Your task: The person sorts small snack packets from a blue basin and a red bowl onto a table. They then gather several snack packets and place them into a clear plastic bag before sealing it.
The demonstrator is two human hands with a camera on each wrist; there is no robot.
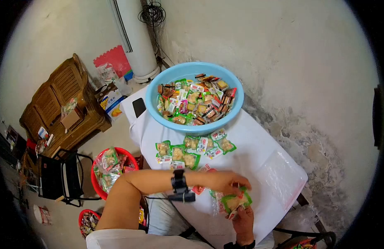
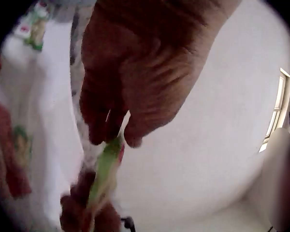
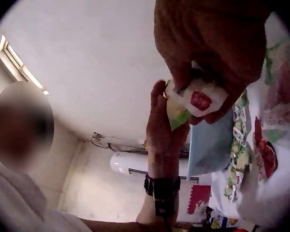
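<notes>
Between my two hands, low over the near right part of the white-covered table (image 1: 258,166), is a green-edged clear snack packet (image 1: 235,202) with pale food inside. My left hand (image 1: 226,182) reaches across from the left and pinches its upper edge; thumb and fingertips meet on it in the left wrist view. The right hand (image 1: 243,220) holds the lower end, thumb along the face. In the right wrist view a white label with a red mark (image 3: 201,100) shows under the right fingers. Similar packets (image 1: 192,143) lie on the table beyond the left forearm.
A blue basin (image 1: 236,108) full of mixed wrapped snacks stands at the table's far end, a phone (image 1: 139,107) beside it. Clear plastic bags (image 1: 281,178) lie at the right. Red baskets (image 1: 95,182) of packets and a black folding chair (image 1: 61,176) stand on the left floor.
</notes>
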